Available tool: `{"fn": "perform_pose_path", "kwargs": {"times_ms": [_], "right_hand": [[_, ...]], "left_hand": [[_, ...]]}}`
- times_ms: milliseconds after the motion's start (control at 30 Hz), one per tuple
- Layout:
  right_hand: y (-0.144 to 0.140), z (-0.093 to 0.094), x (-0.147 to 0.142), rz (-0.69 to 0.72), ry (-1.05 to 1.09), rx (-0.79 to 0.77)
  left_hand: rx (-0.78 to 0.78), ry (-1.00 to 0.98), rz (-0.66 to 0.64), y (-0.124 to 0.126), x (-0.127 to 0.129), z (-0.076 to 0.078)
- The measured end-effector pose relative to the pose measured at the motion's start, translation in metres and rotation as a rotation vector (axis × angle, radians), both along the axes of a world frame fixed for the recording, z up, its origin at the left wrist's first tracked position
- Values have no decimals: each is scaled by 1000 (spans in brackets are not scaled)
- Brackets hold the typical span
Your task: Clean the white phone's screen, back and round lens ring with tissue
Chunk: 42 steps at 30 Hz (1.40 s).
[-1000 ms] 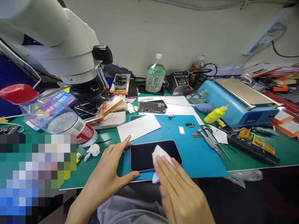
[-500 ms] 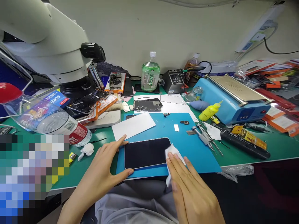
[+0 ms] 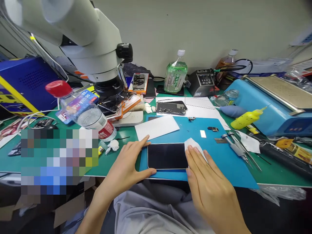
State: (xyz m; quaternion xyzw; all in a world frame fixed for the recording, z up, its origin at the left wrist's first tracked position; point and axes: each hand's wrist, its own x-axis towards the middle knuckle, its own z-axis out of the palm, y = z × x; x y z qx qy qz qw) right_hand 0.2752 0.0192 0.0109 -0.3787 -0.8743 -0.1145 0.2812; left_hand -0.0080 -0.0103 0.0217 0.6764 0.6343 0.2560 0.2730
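Right now the phone [image 3: 167, 156] lies screen-up on the blue mat [image 3: 214, 162] at the desk [image 3: 14, 162] front edge. L hand [image 3: 126, 165] braces its left end, thumb & index spread wide, no grip closed. R hand [image 3: 207, 182] flat, fingers pressing a white wipe [image 3: 191, 143] at the phone's right end. Tweezers [image 3: 235, 148] lie w/ other tools to the right.
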Motion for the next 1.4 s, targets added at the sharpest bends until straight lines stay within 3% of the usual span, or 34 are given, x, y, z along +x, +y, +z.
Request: {"fn": "perform_pose_path", "kwargs": {"times_ms": [133, 300, 433, 633, 767, 1100, 1400], "right_hand": [[11, 5, -38, 64, -55, -9], [-4, 10, -76, 278, -71, -73], [-10, 10, -62, 320, -68, -56], [-9, 4, 2, 97, -100, 38], [-11, 1, 20, 31, -38, 43], [-26, -4, 2, 40, -90, 108], [-26, 5, -50, 147, -24, 25]], "left_hand": [[22, -4, -4, 0, 1, 3], [9, 34, -55, 0, -3, 4], [43, 52, -74, 0, -5, -1], [46, 61, -48, -1, -6, -7], [41, 65, -33, -1, -6, -7], [21, 41, -25, -1, -4, -1], [-5, -10, -133, -3, -10, 8]]}}
